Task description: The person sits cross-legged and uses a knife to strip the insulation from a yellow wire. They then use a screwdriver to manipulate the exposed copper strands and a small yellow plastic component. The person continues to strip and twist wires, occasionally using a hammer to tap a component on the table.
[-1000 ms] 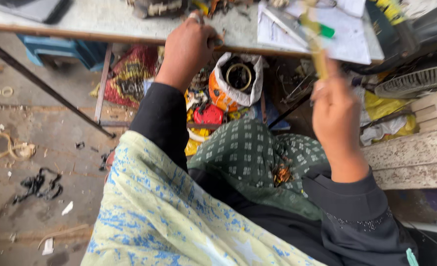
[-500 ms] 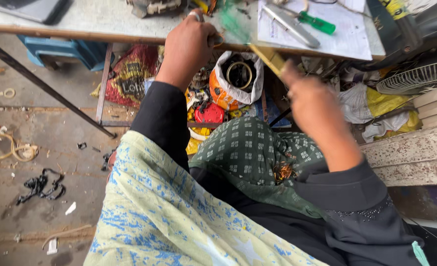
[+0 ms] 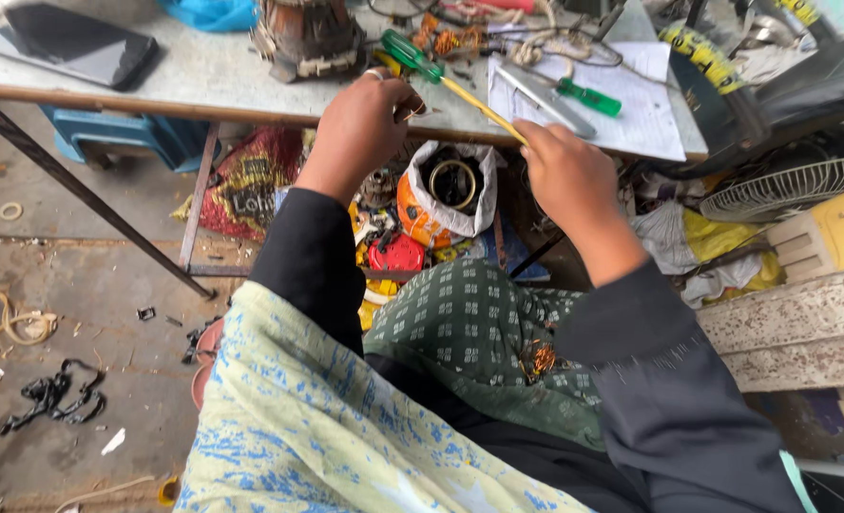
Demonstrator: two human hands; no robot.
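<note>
My right hand (image 3: 565, 176) grips the near end of a long tool (image 3: 460, 90) with a yellow shaft and a green far end. The tool slants up-left over the edge of the grey table (image 3: 203, 81), and its green end lies just above my left hand (image 3: 365, 123). That hand rests at the table edge with its fingers curled shut; I cannot make out anything in it. A motor stator (image 3: 308, 38) stands on the table just beyond the left hand. A bit of copper wire (image 3: 536, 359) lies on my green patterned lap.
A paper sheet (image 3: 645, 119) on the table carries a green-handled screwdriver (image 3: 588, 95) and a metal blade (image 3: 546, 85). A black flat device (image 3: 70, 52) lies far left. Under the table sit a white bag with a coil (image 3: 455, 185) and colourful clutter. A fan grille (image 3: 793, 185) is at right.
My right hand has come down from a raised position and moved left to the table edge, swinging the tool down so it points toward the left hand. The left hand stayed put.
</note>
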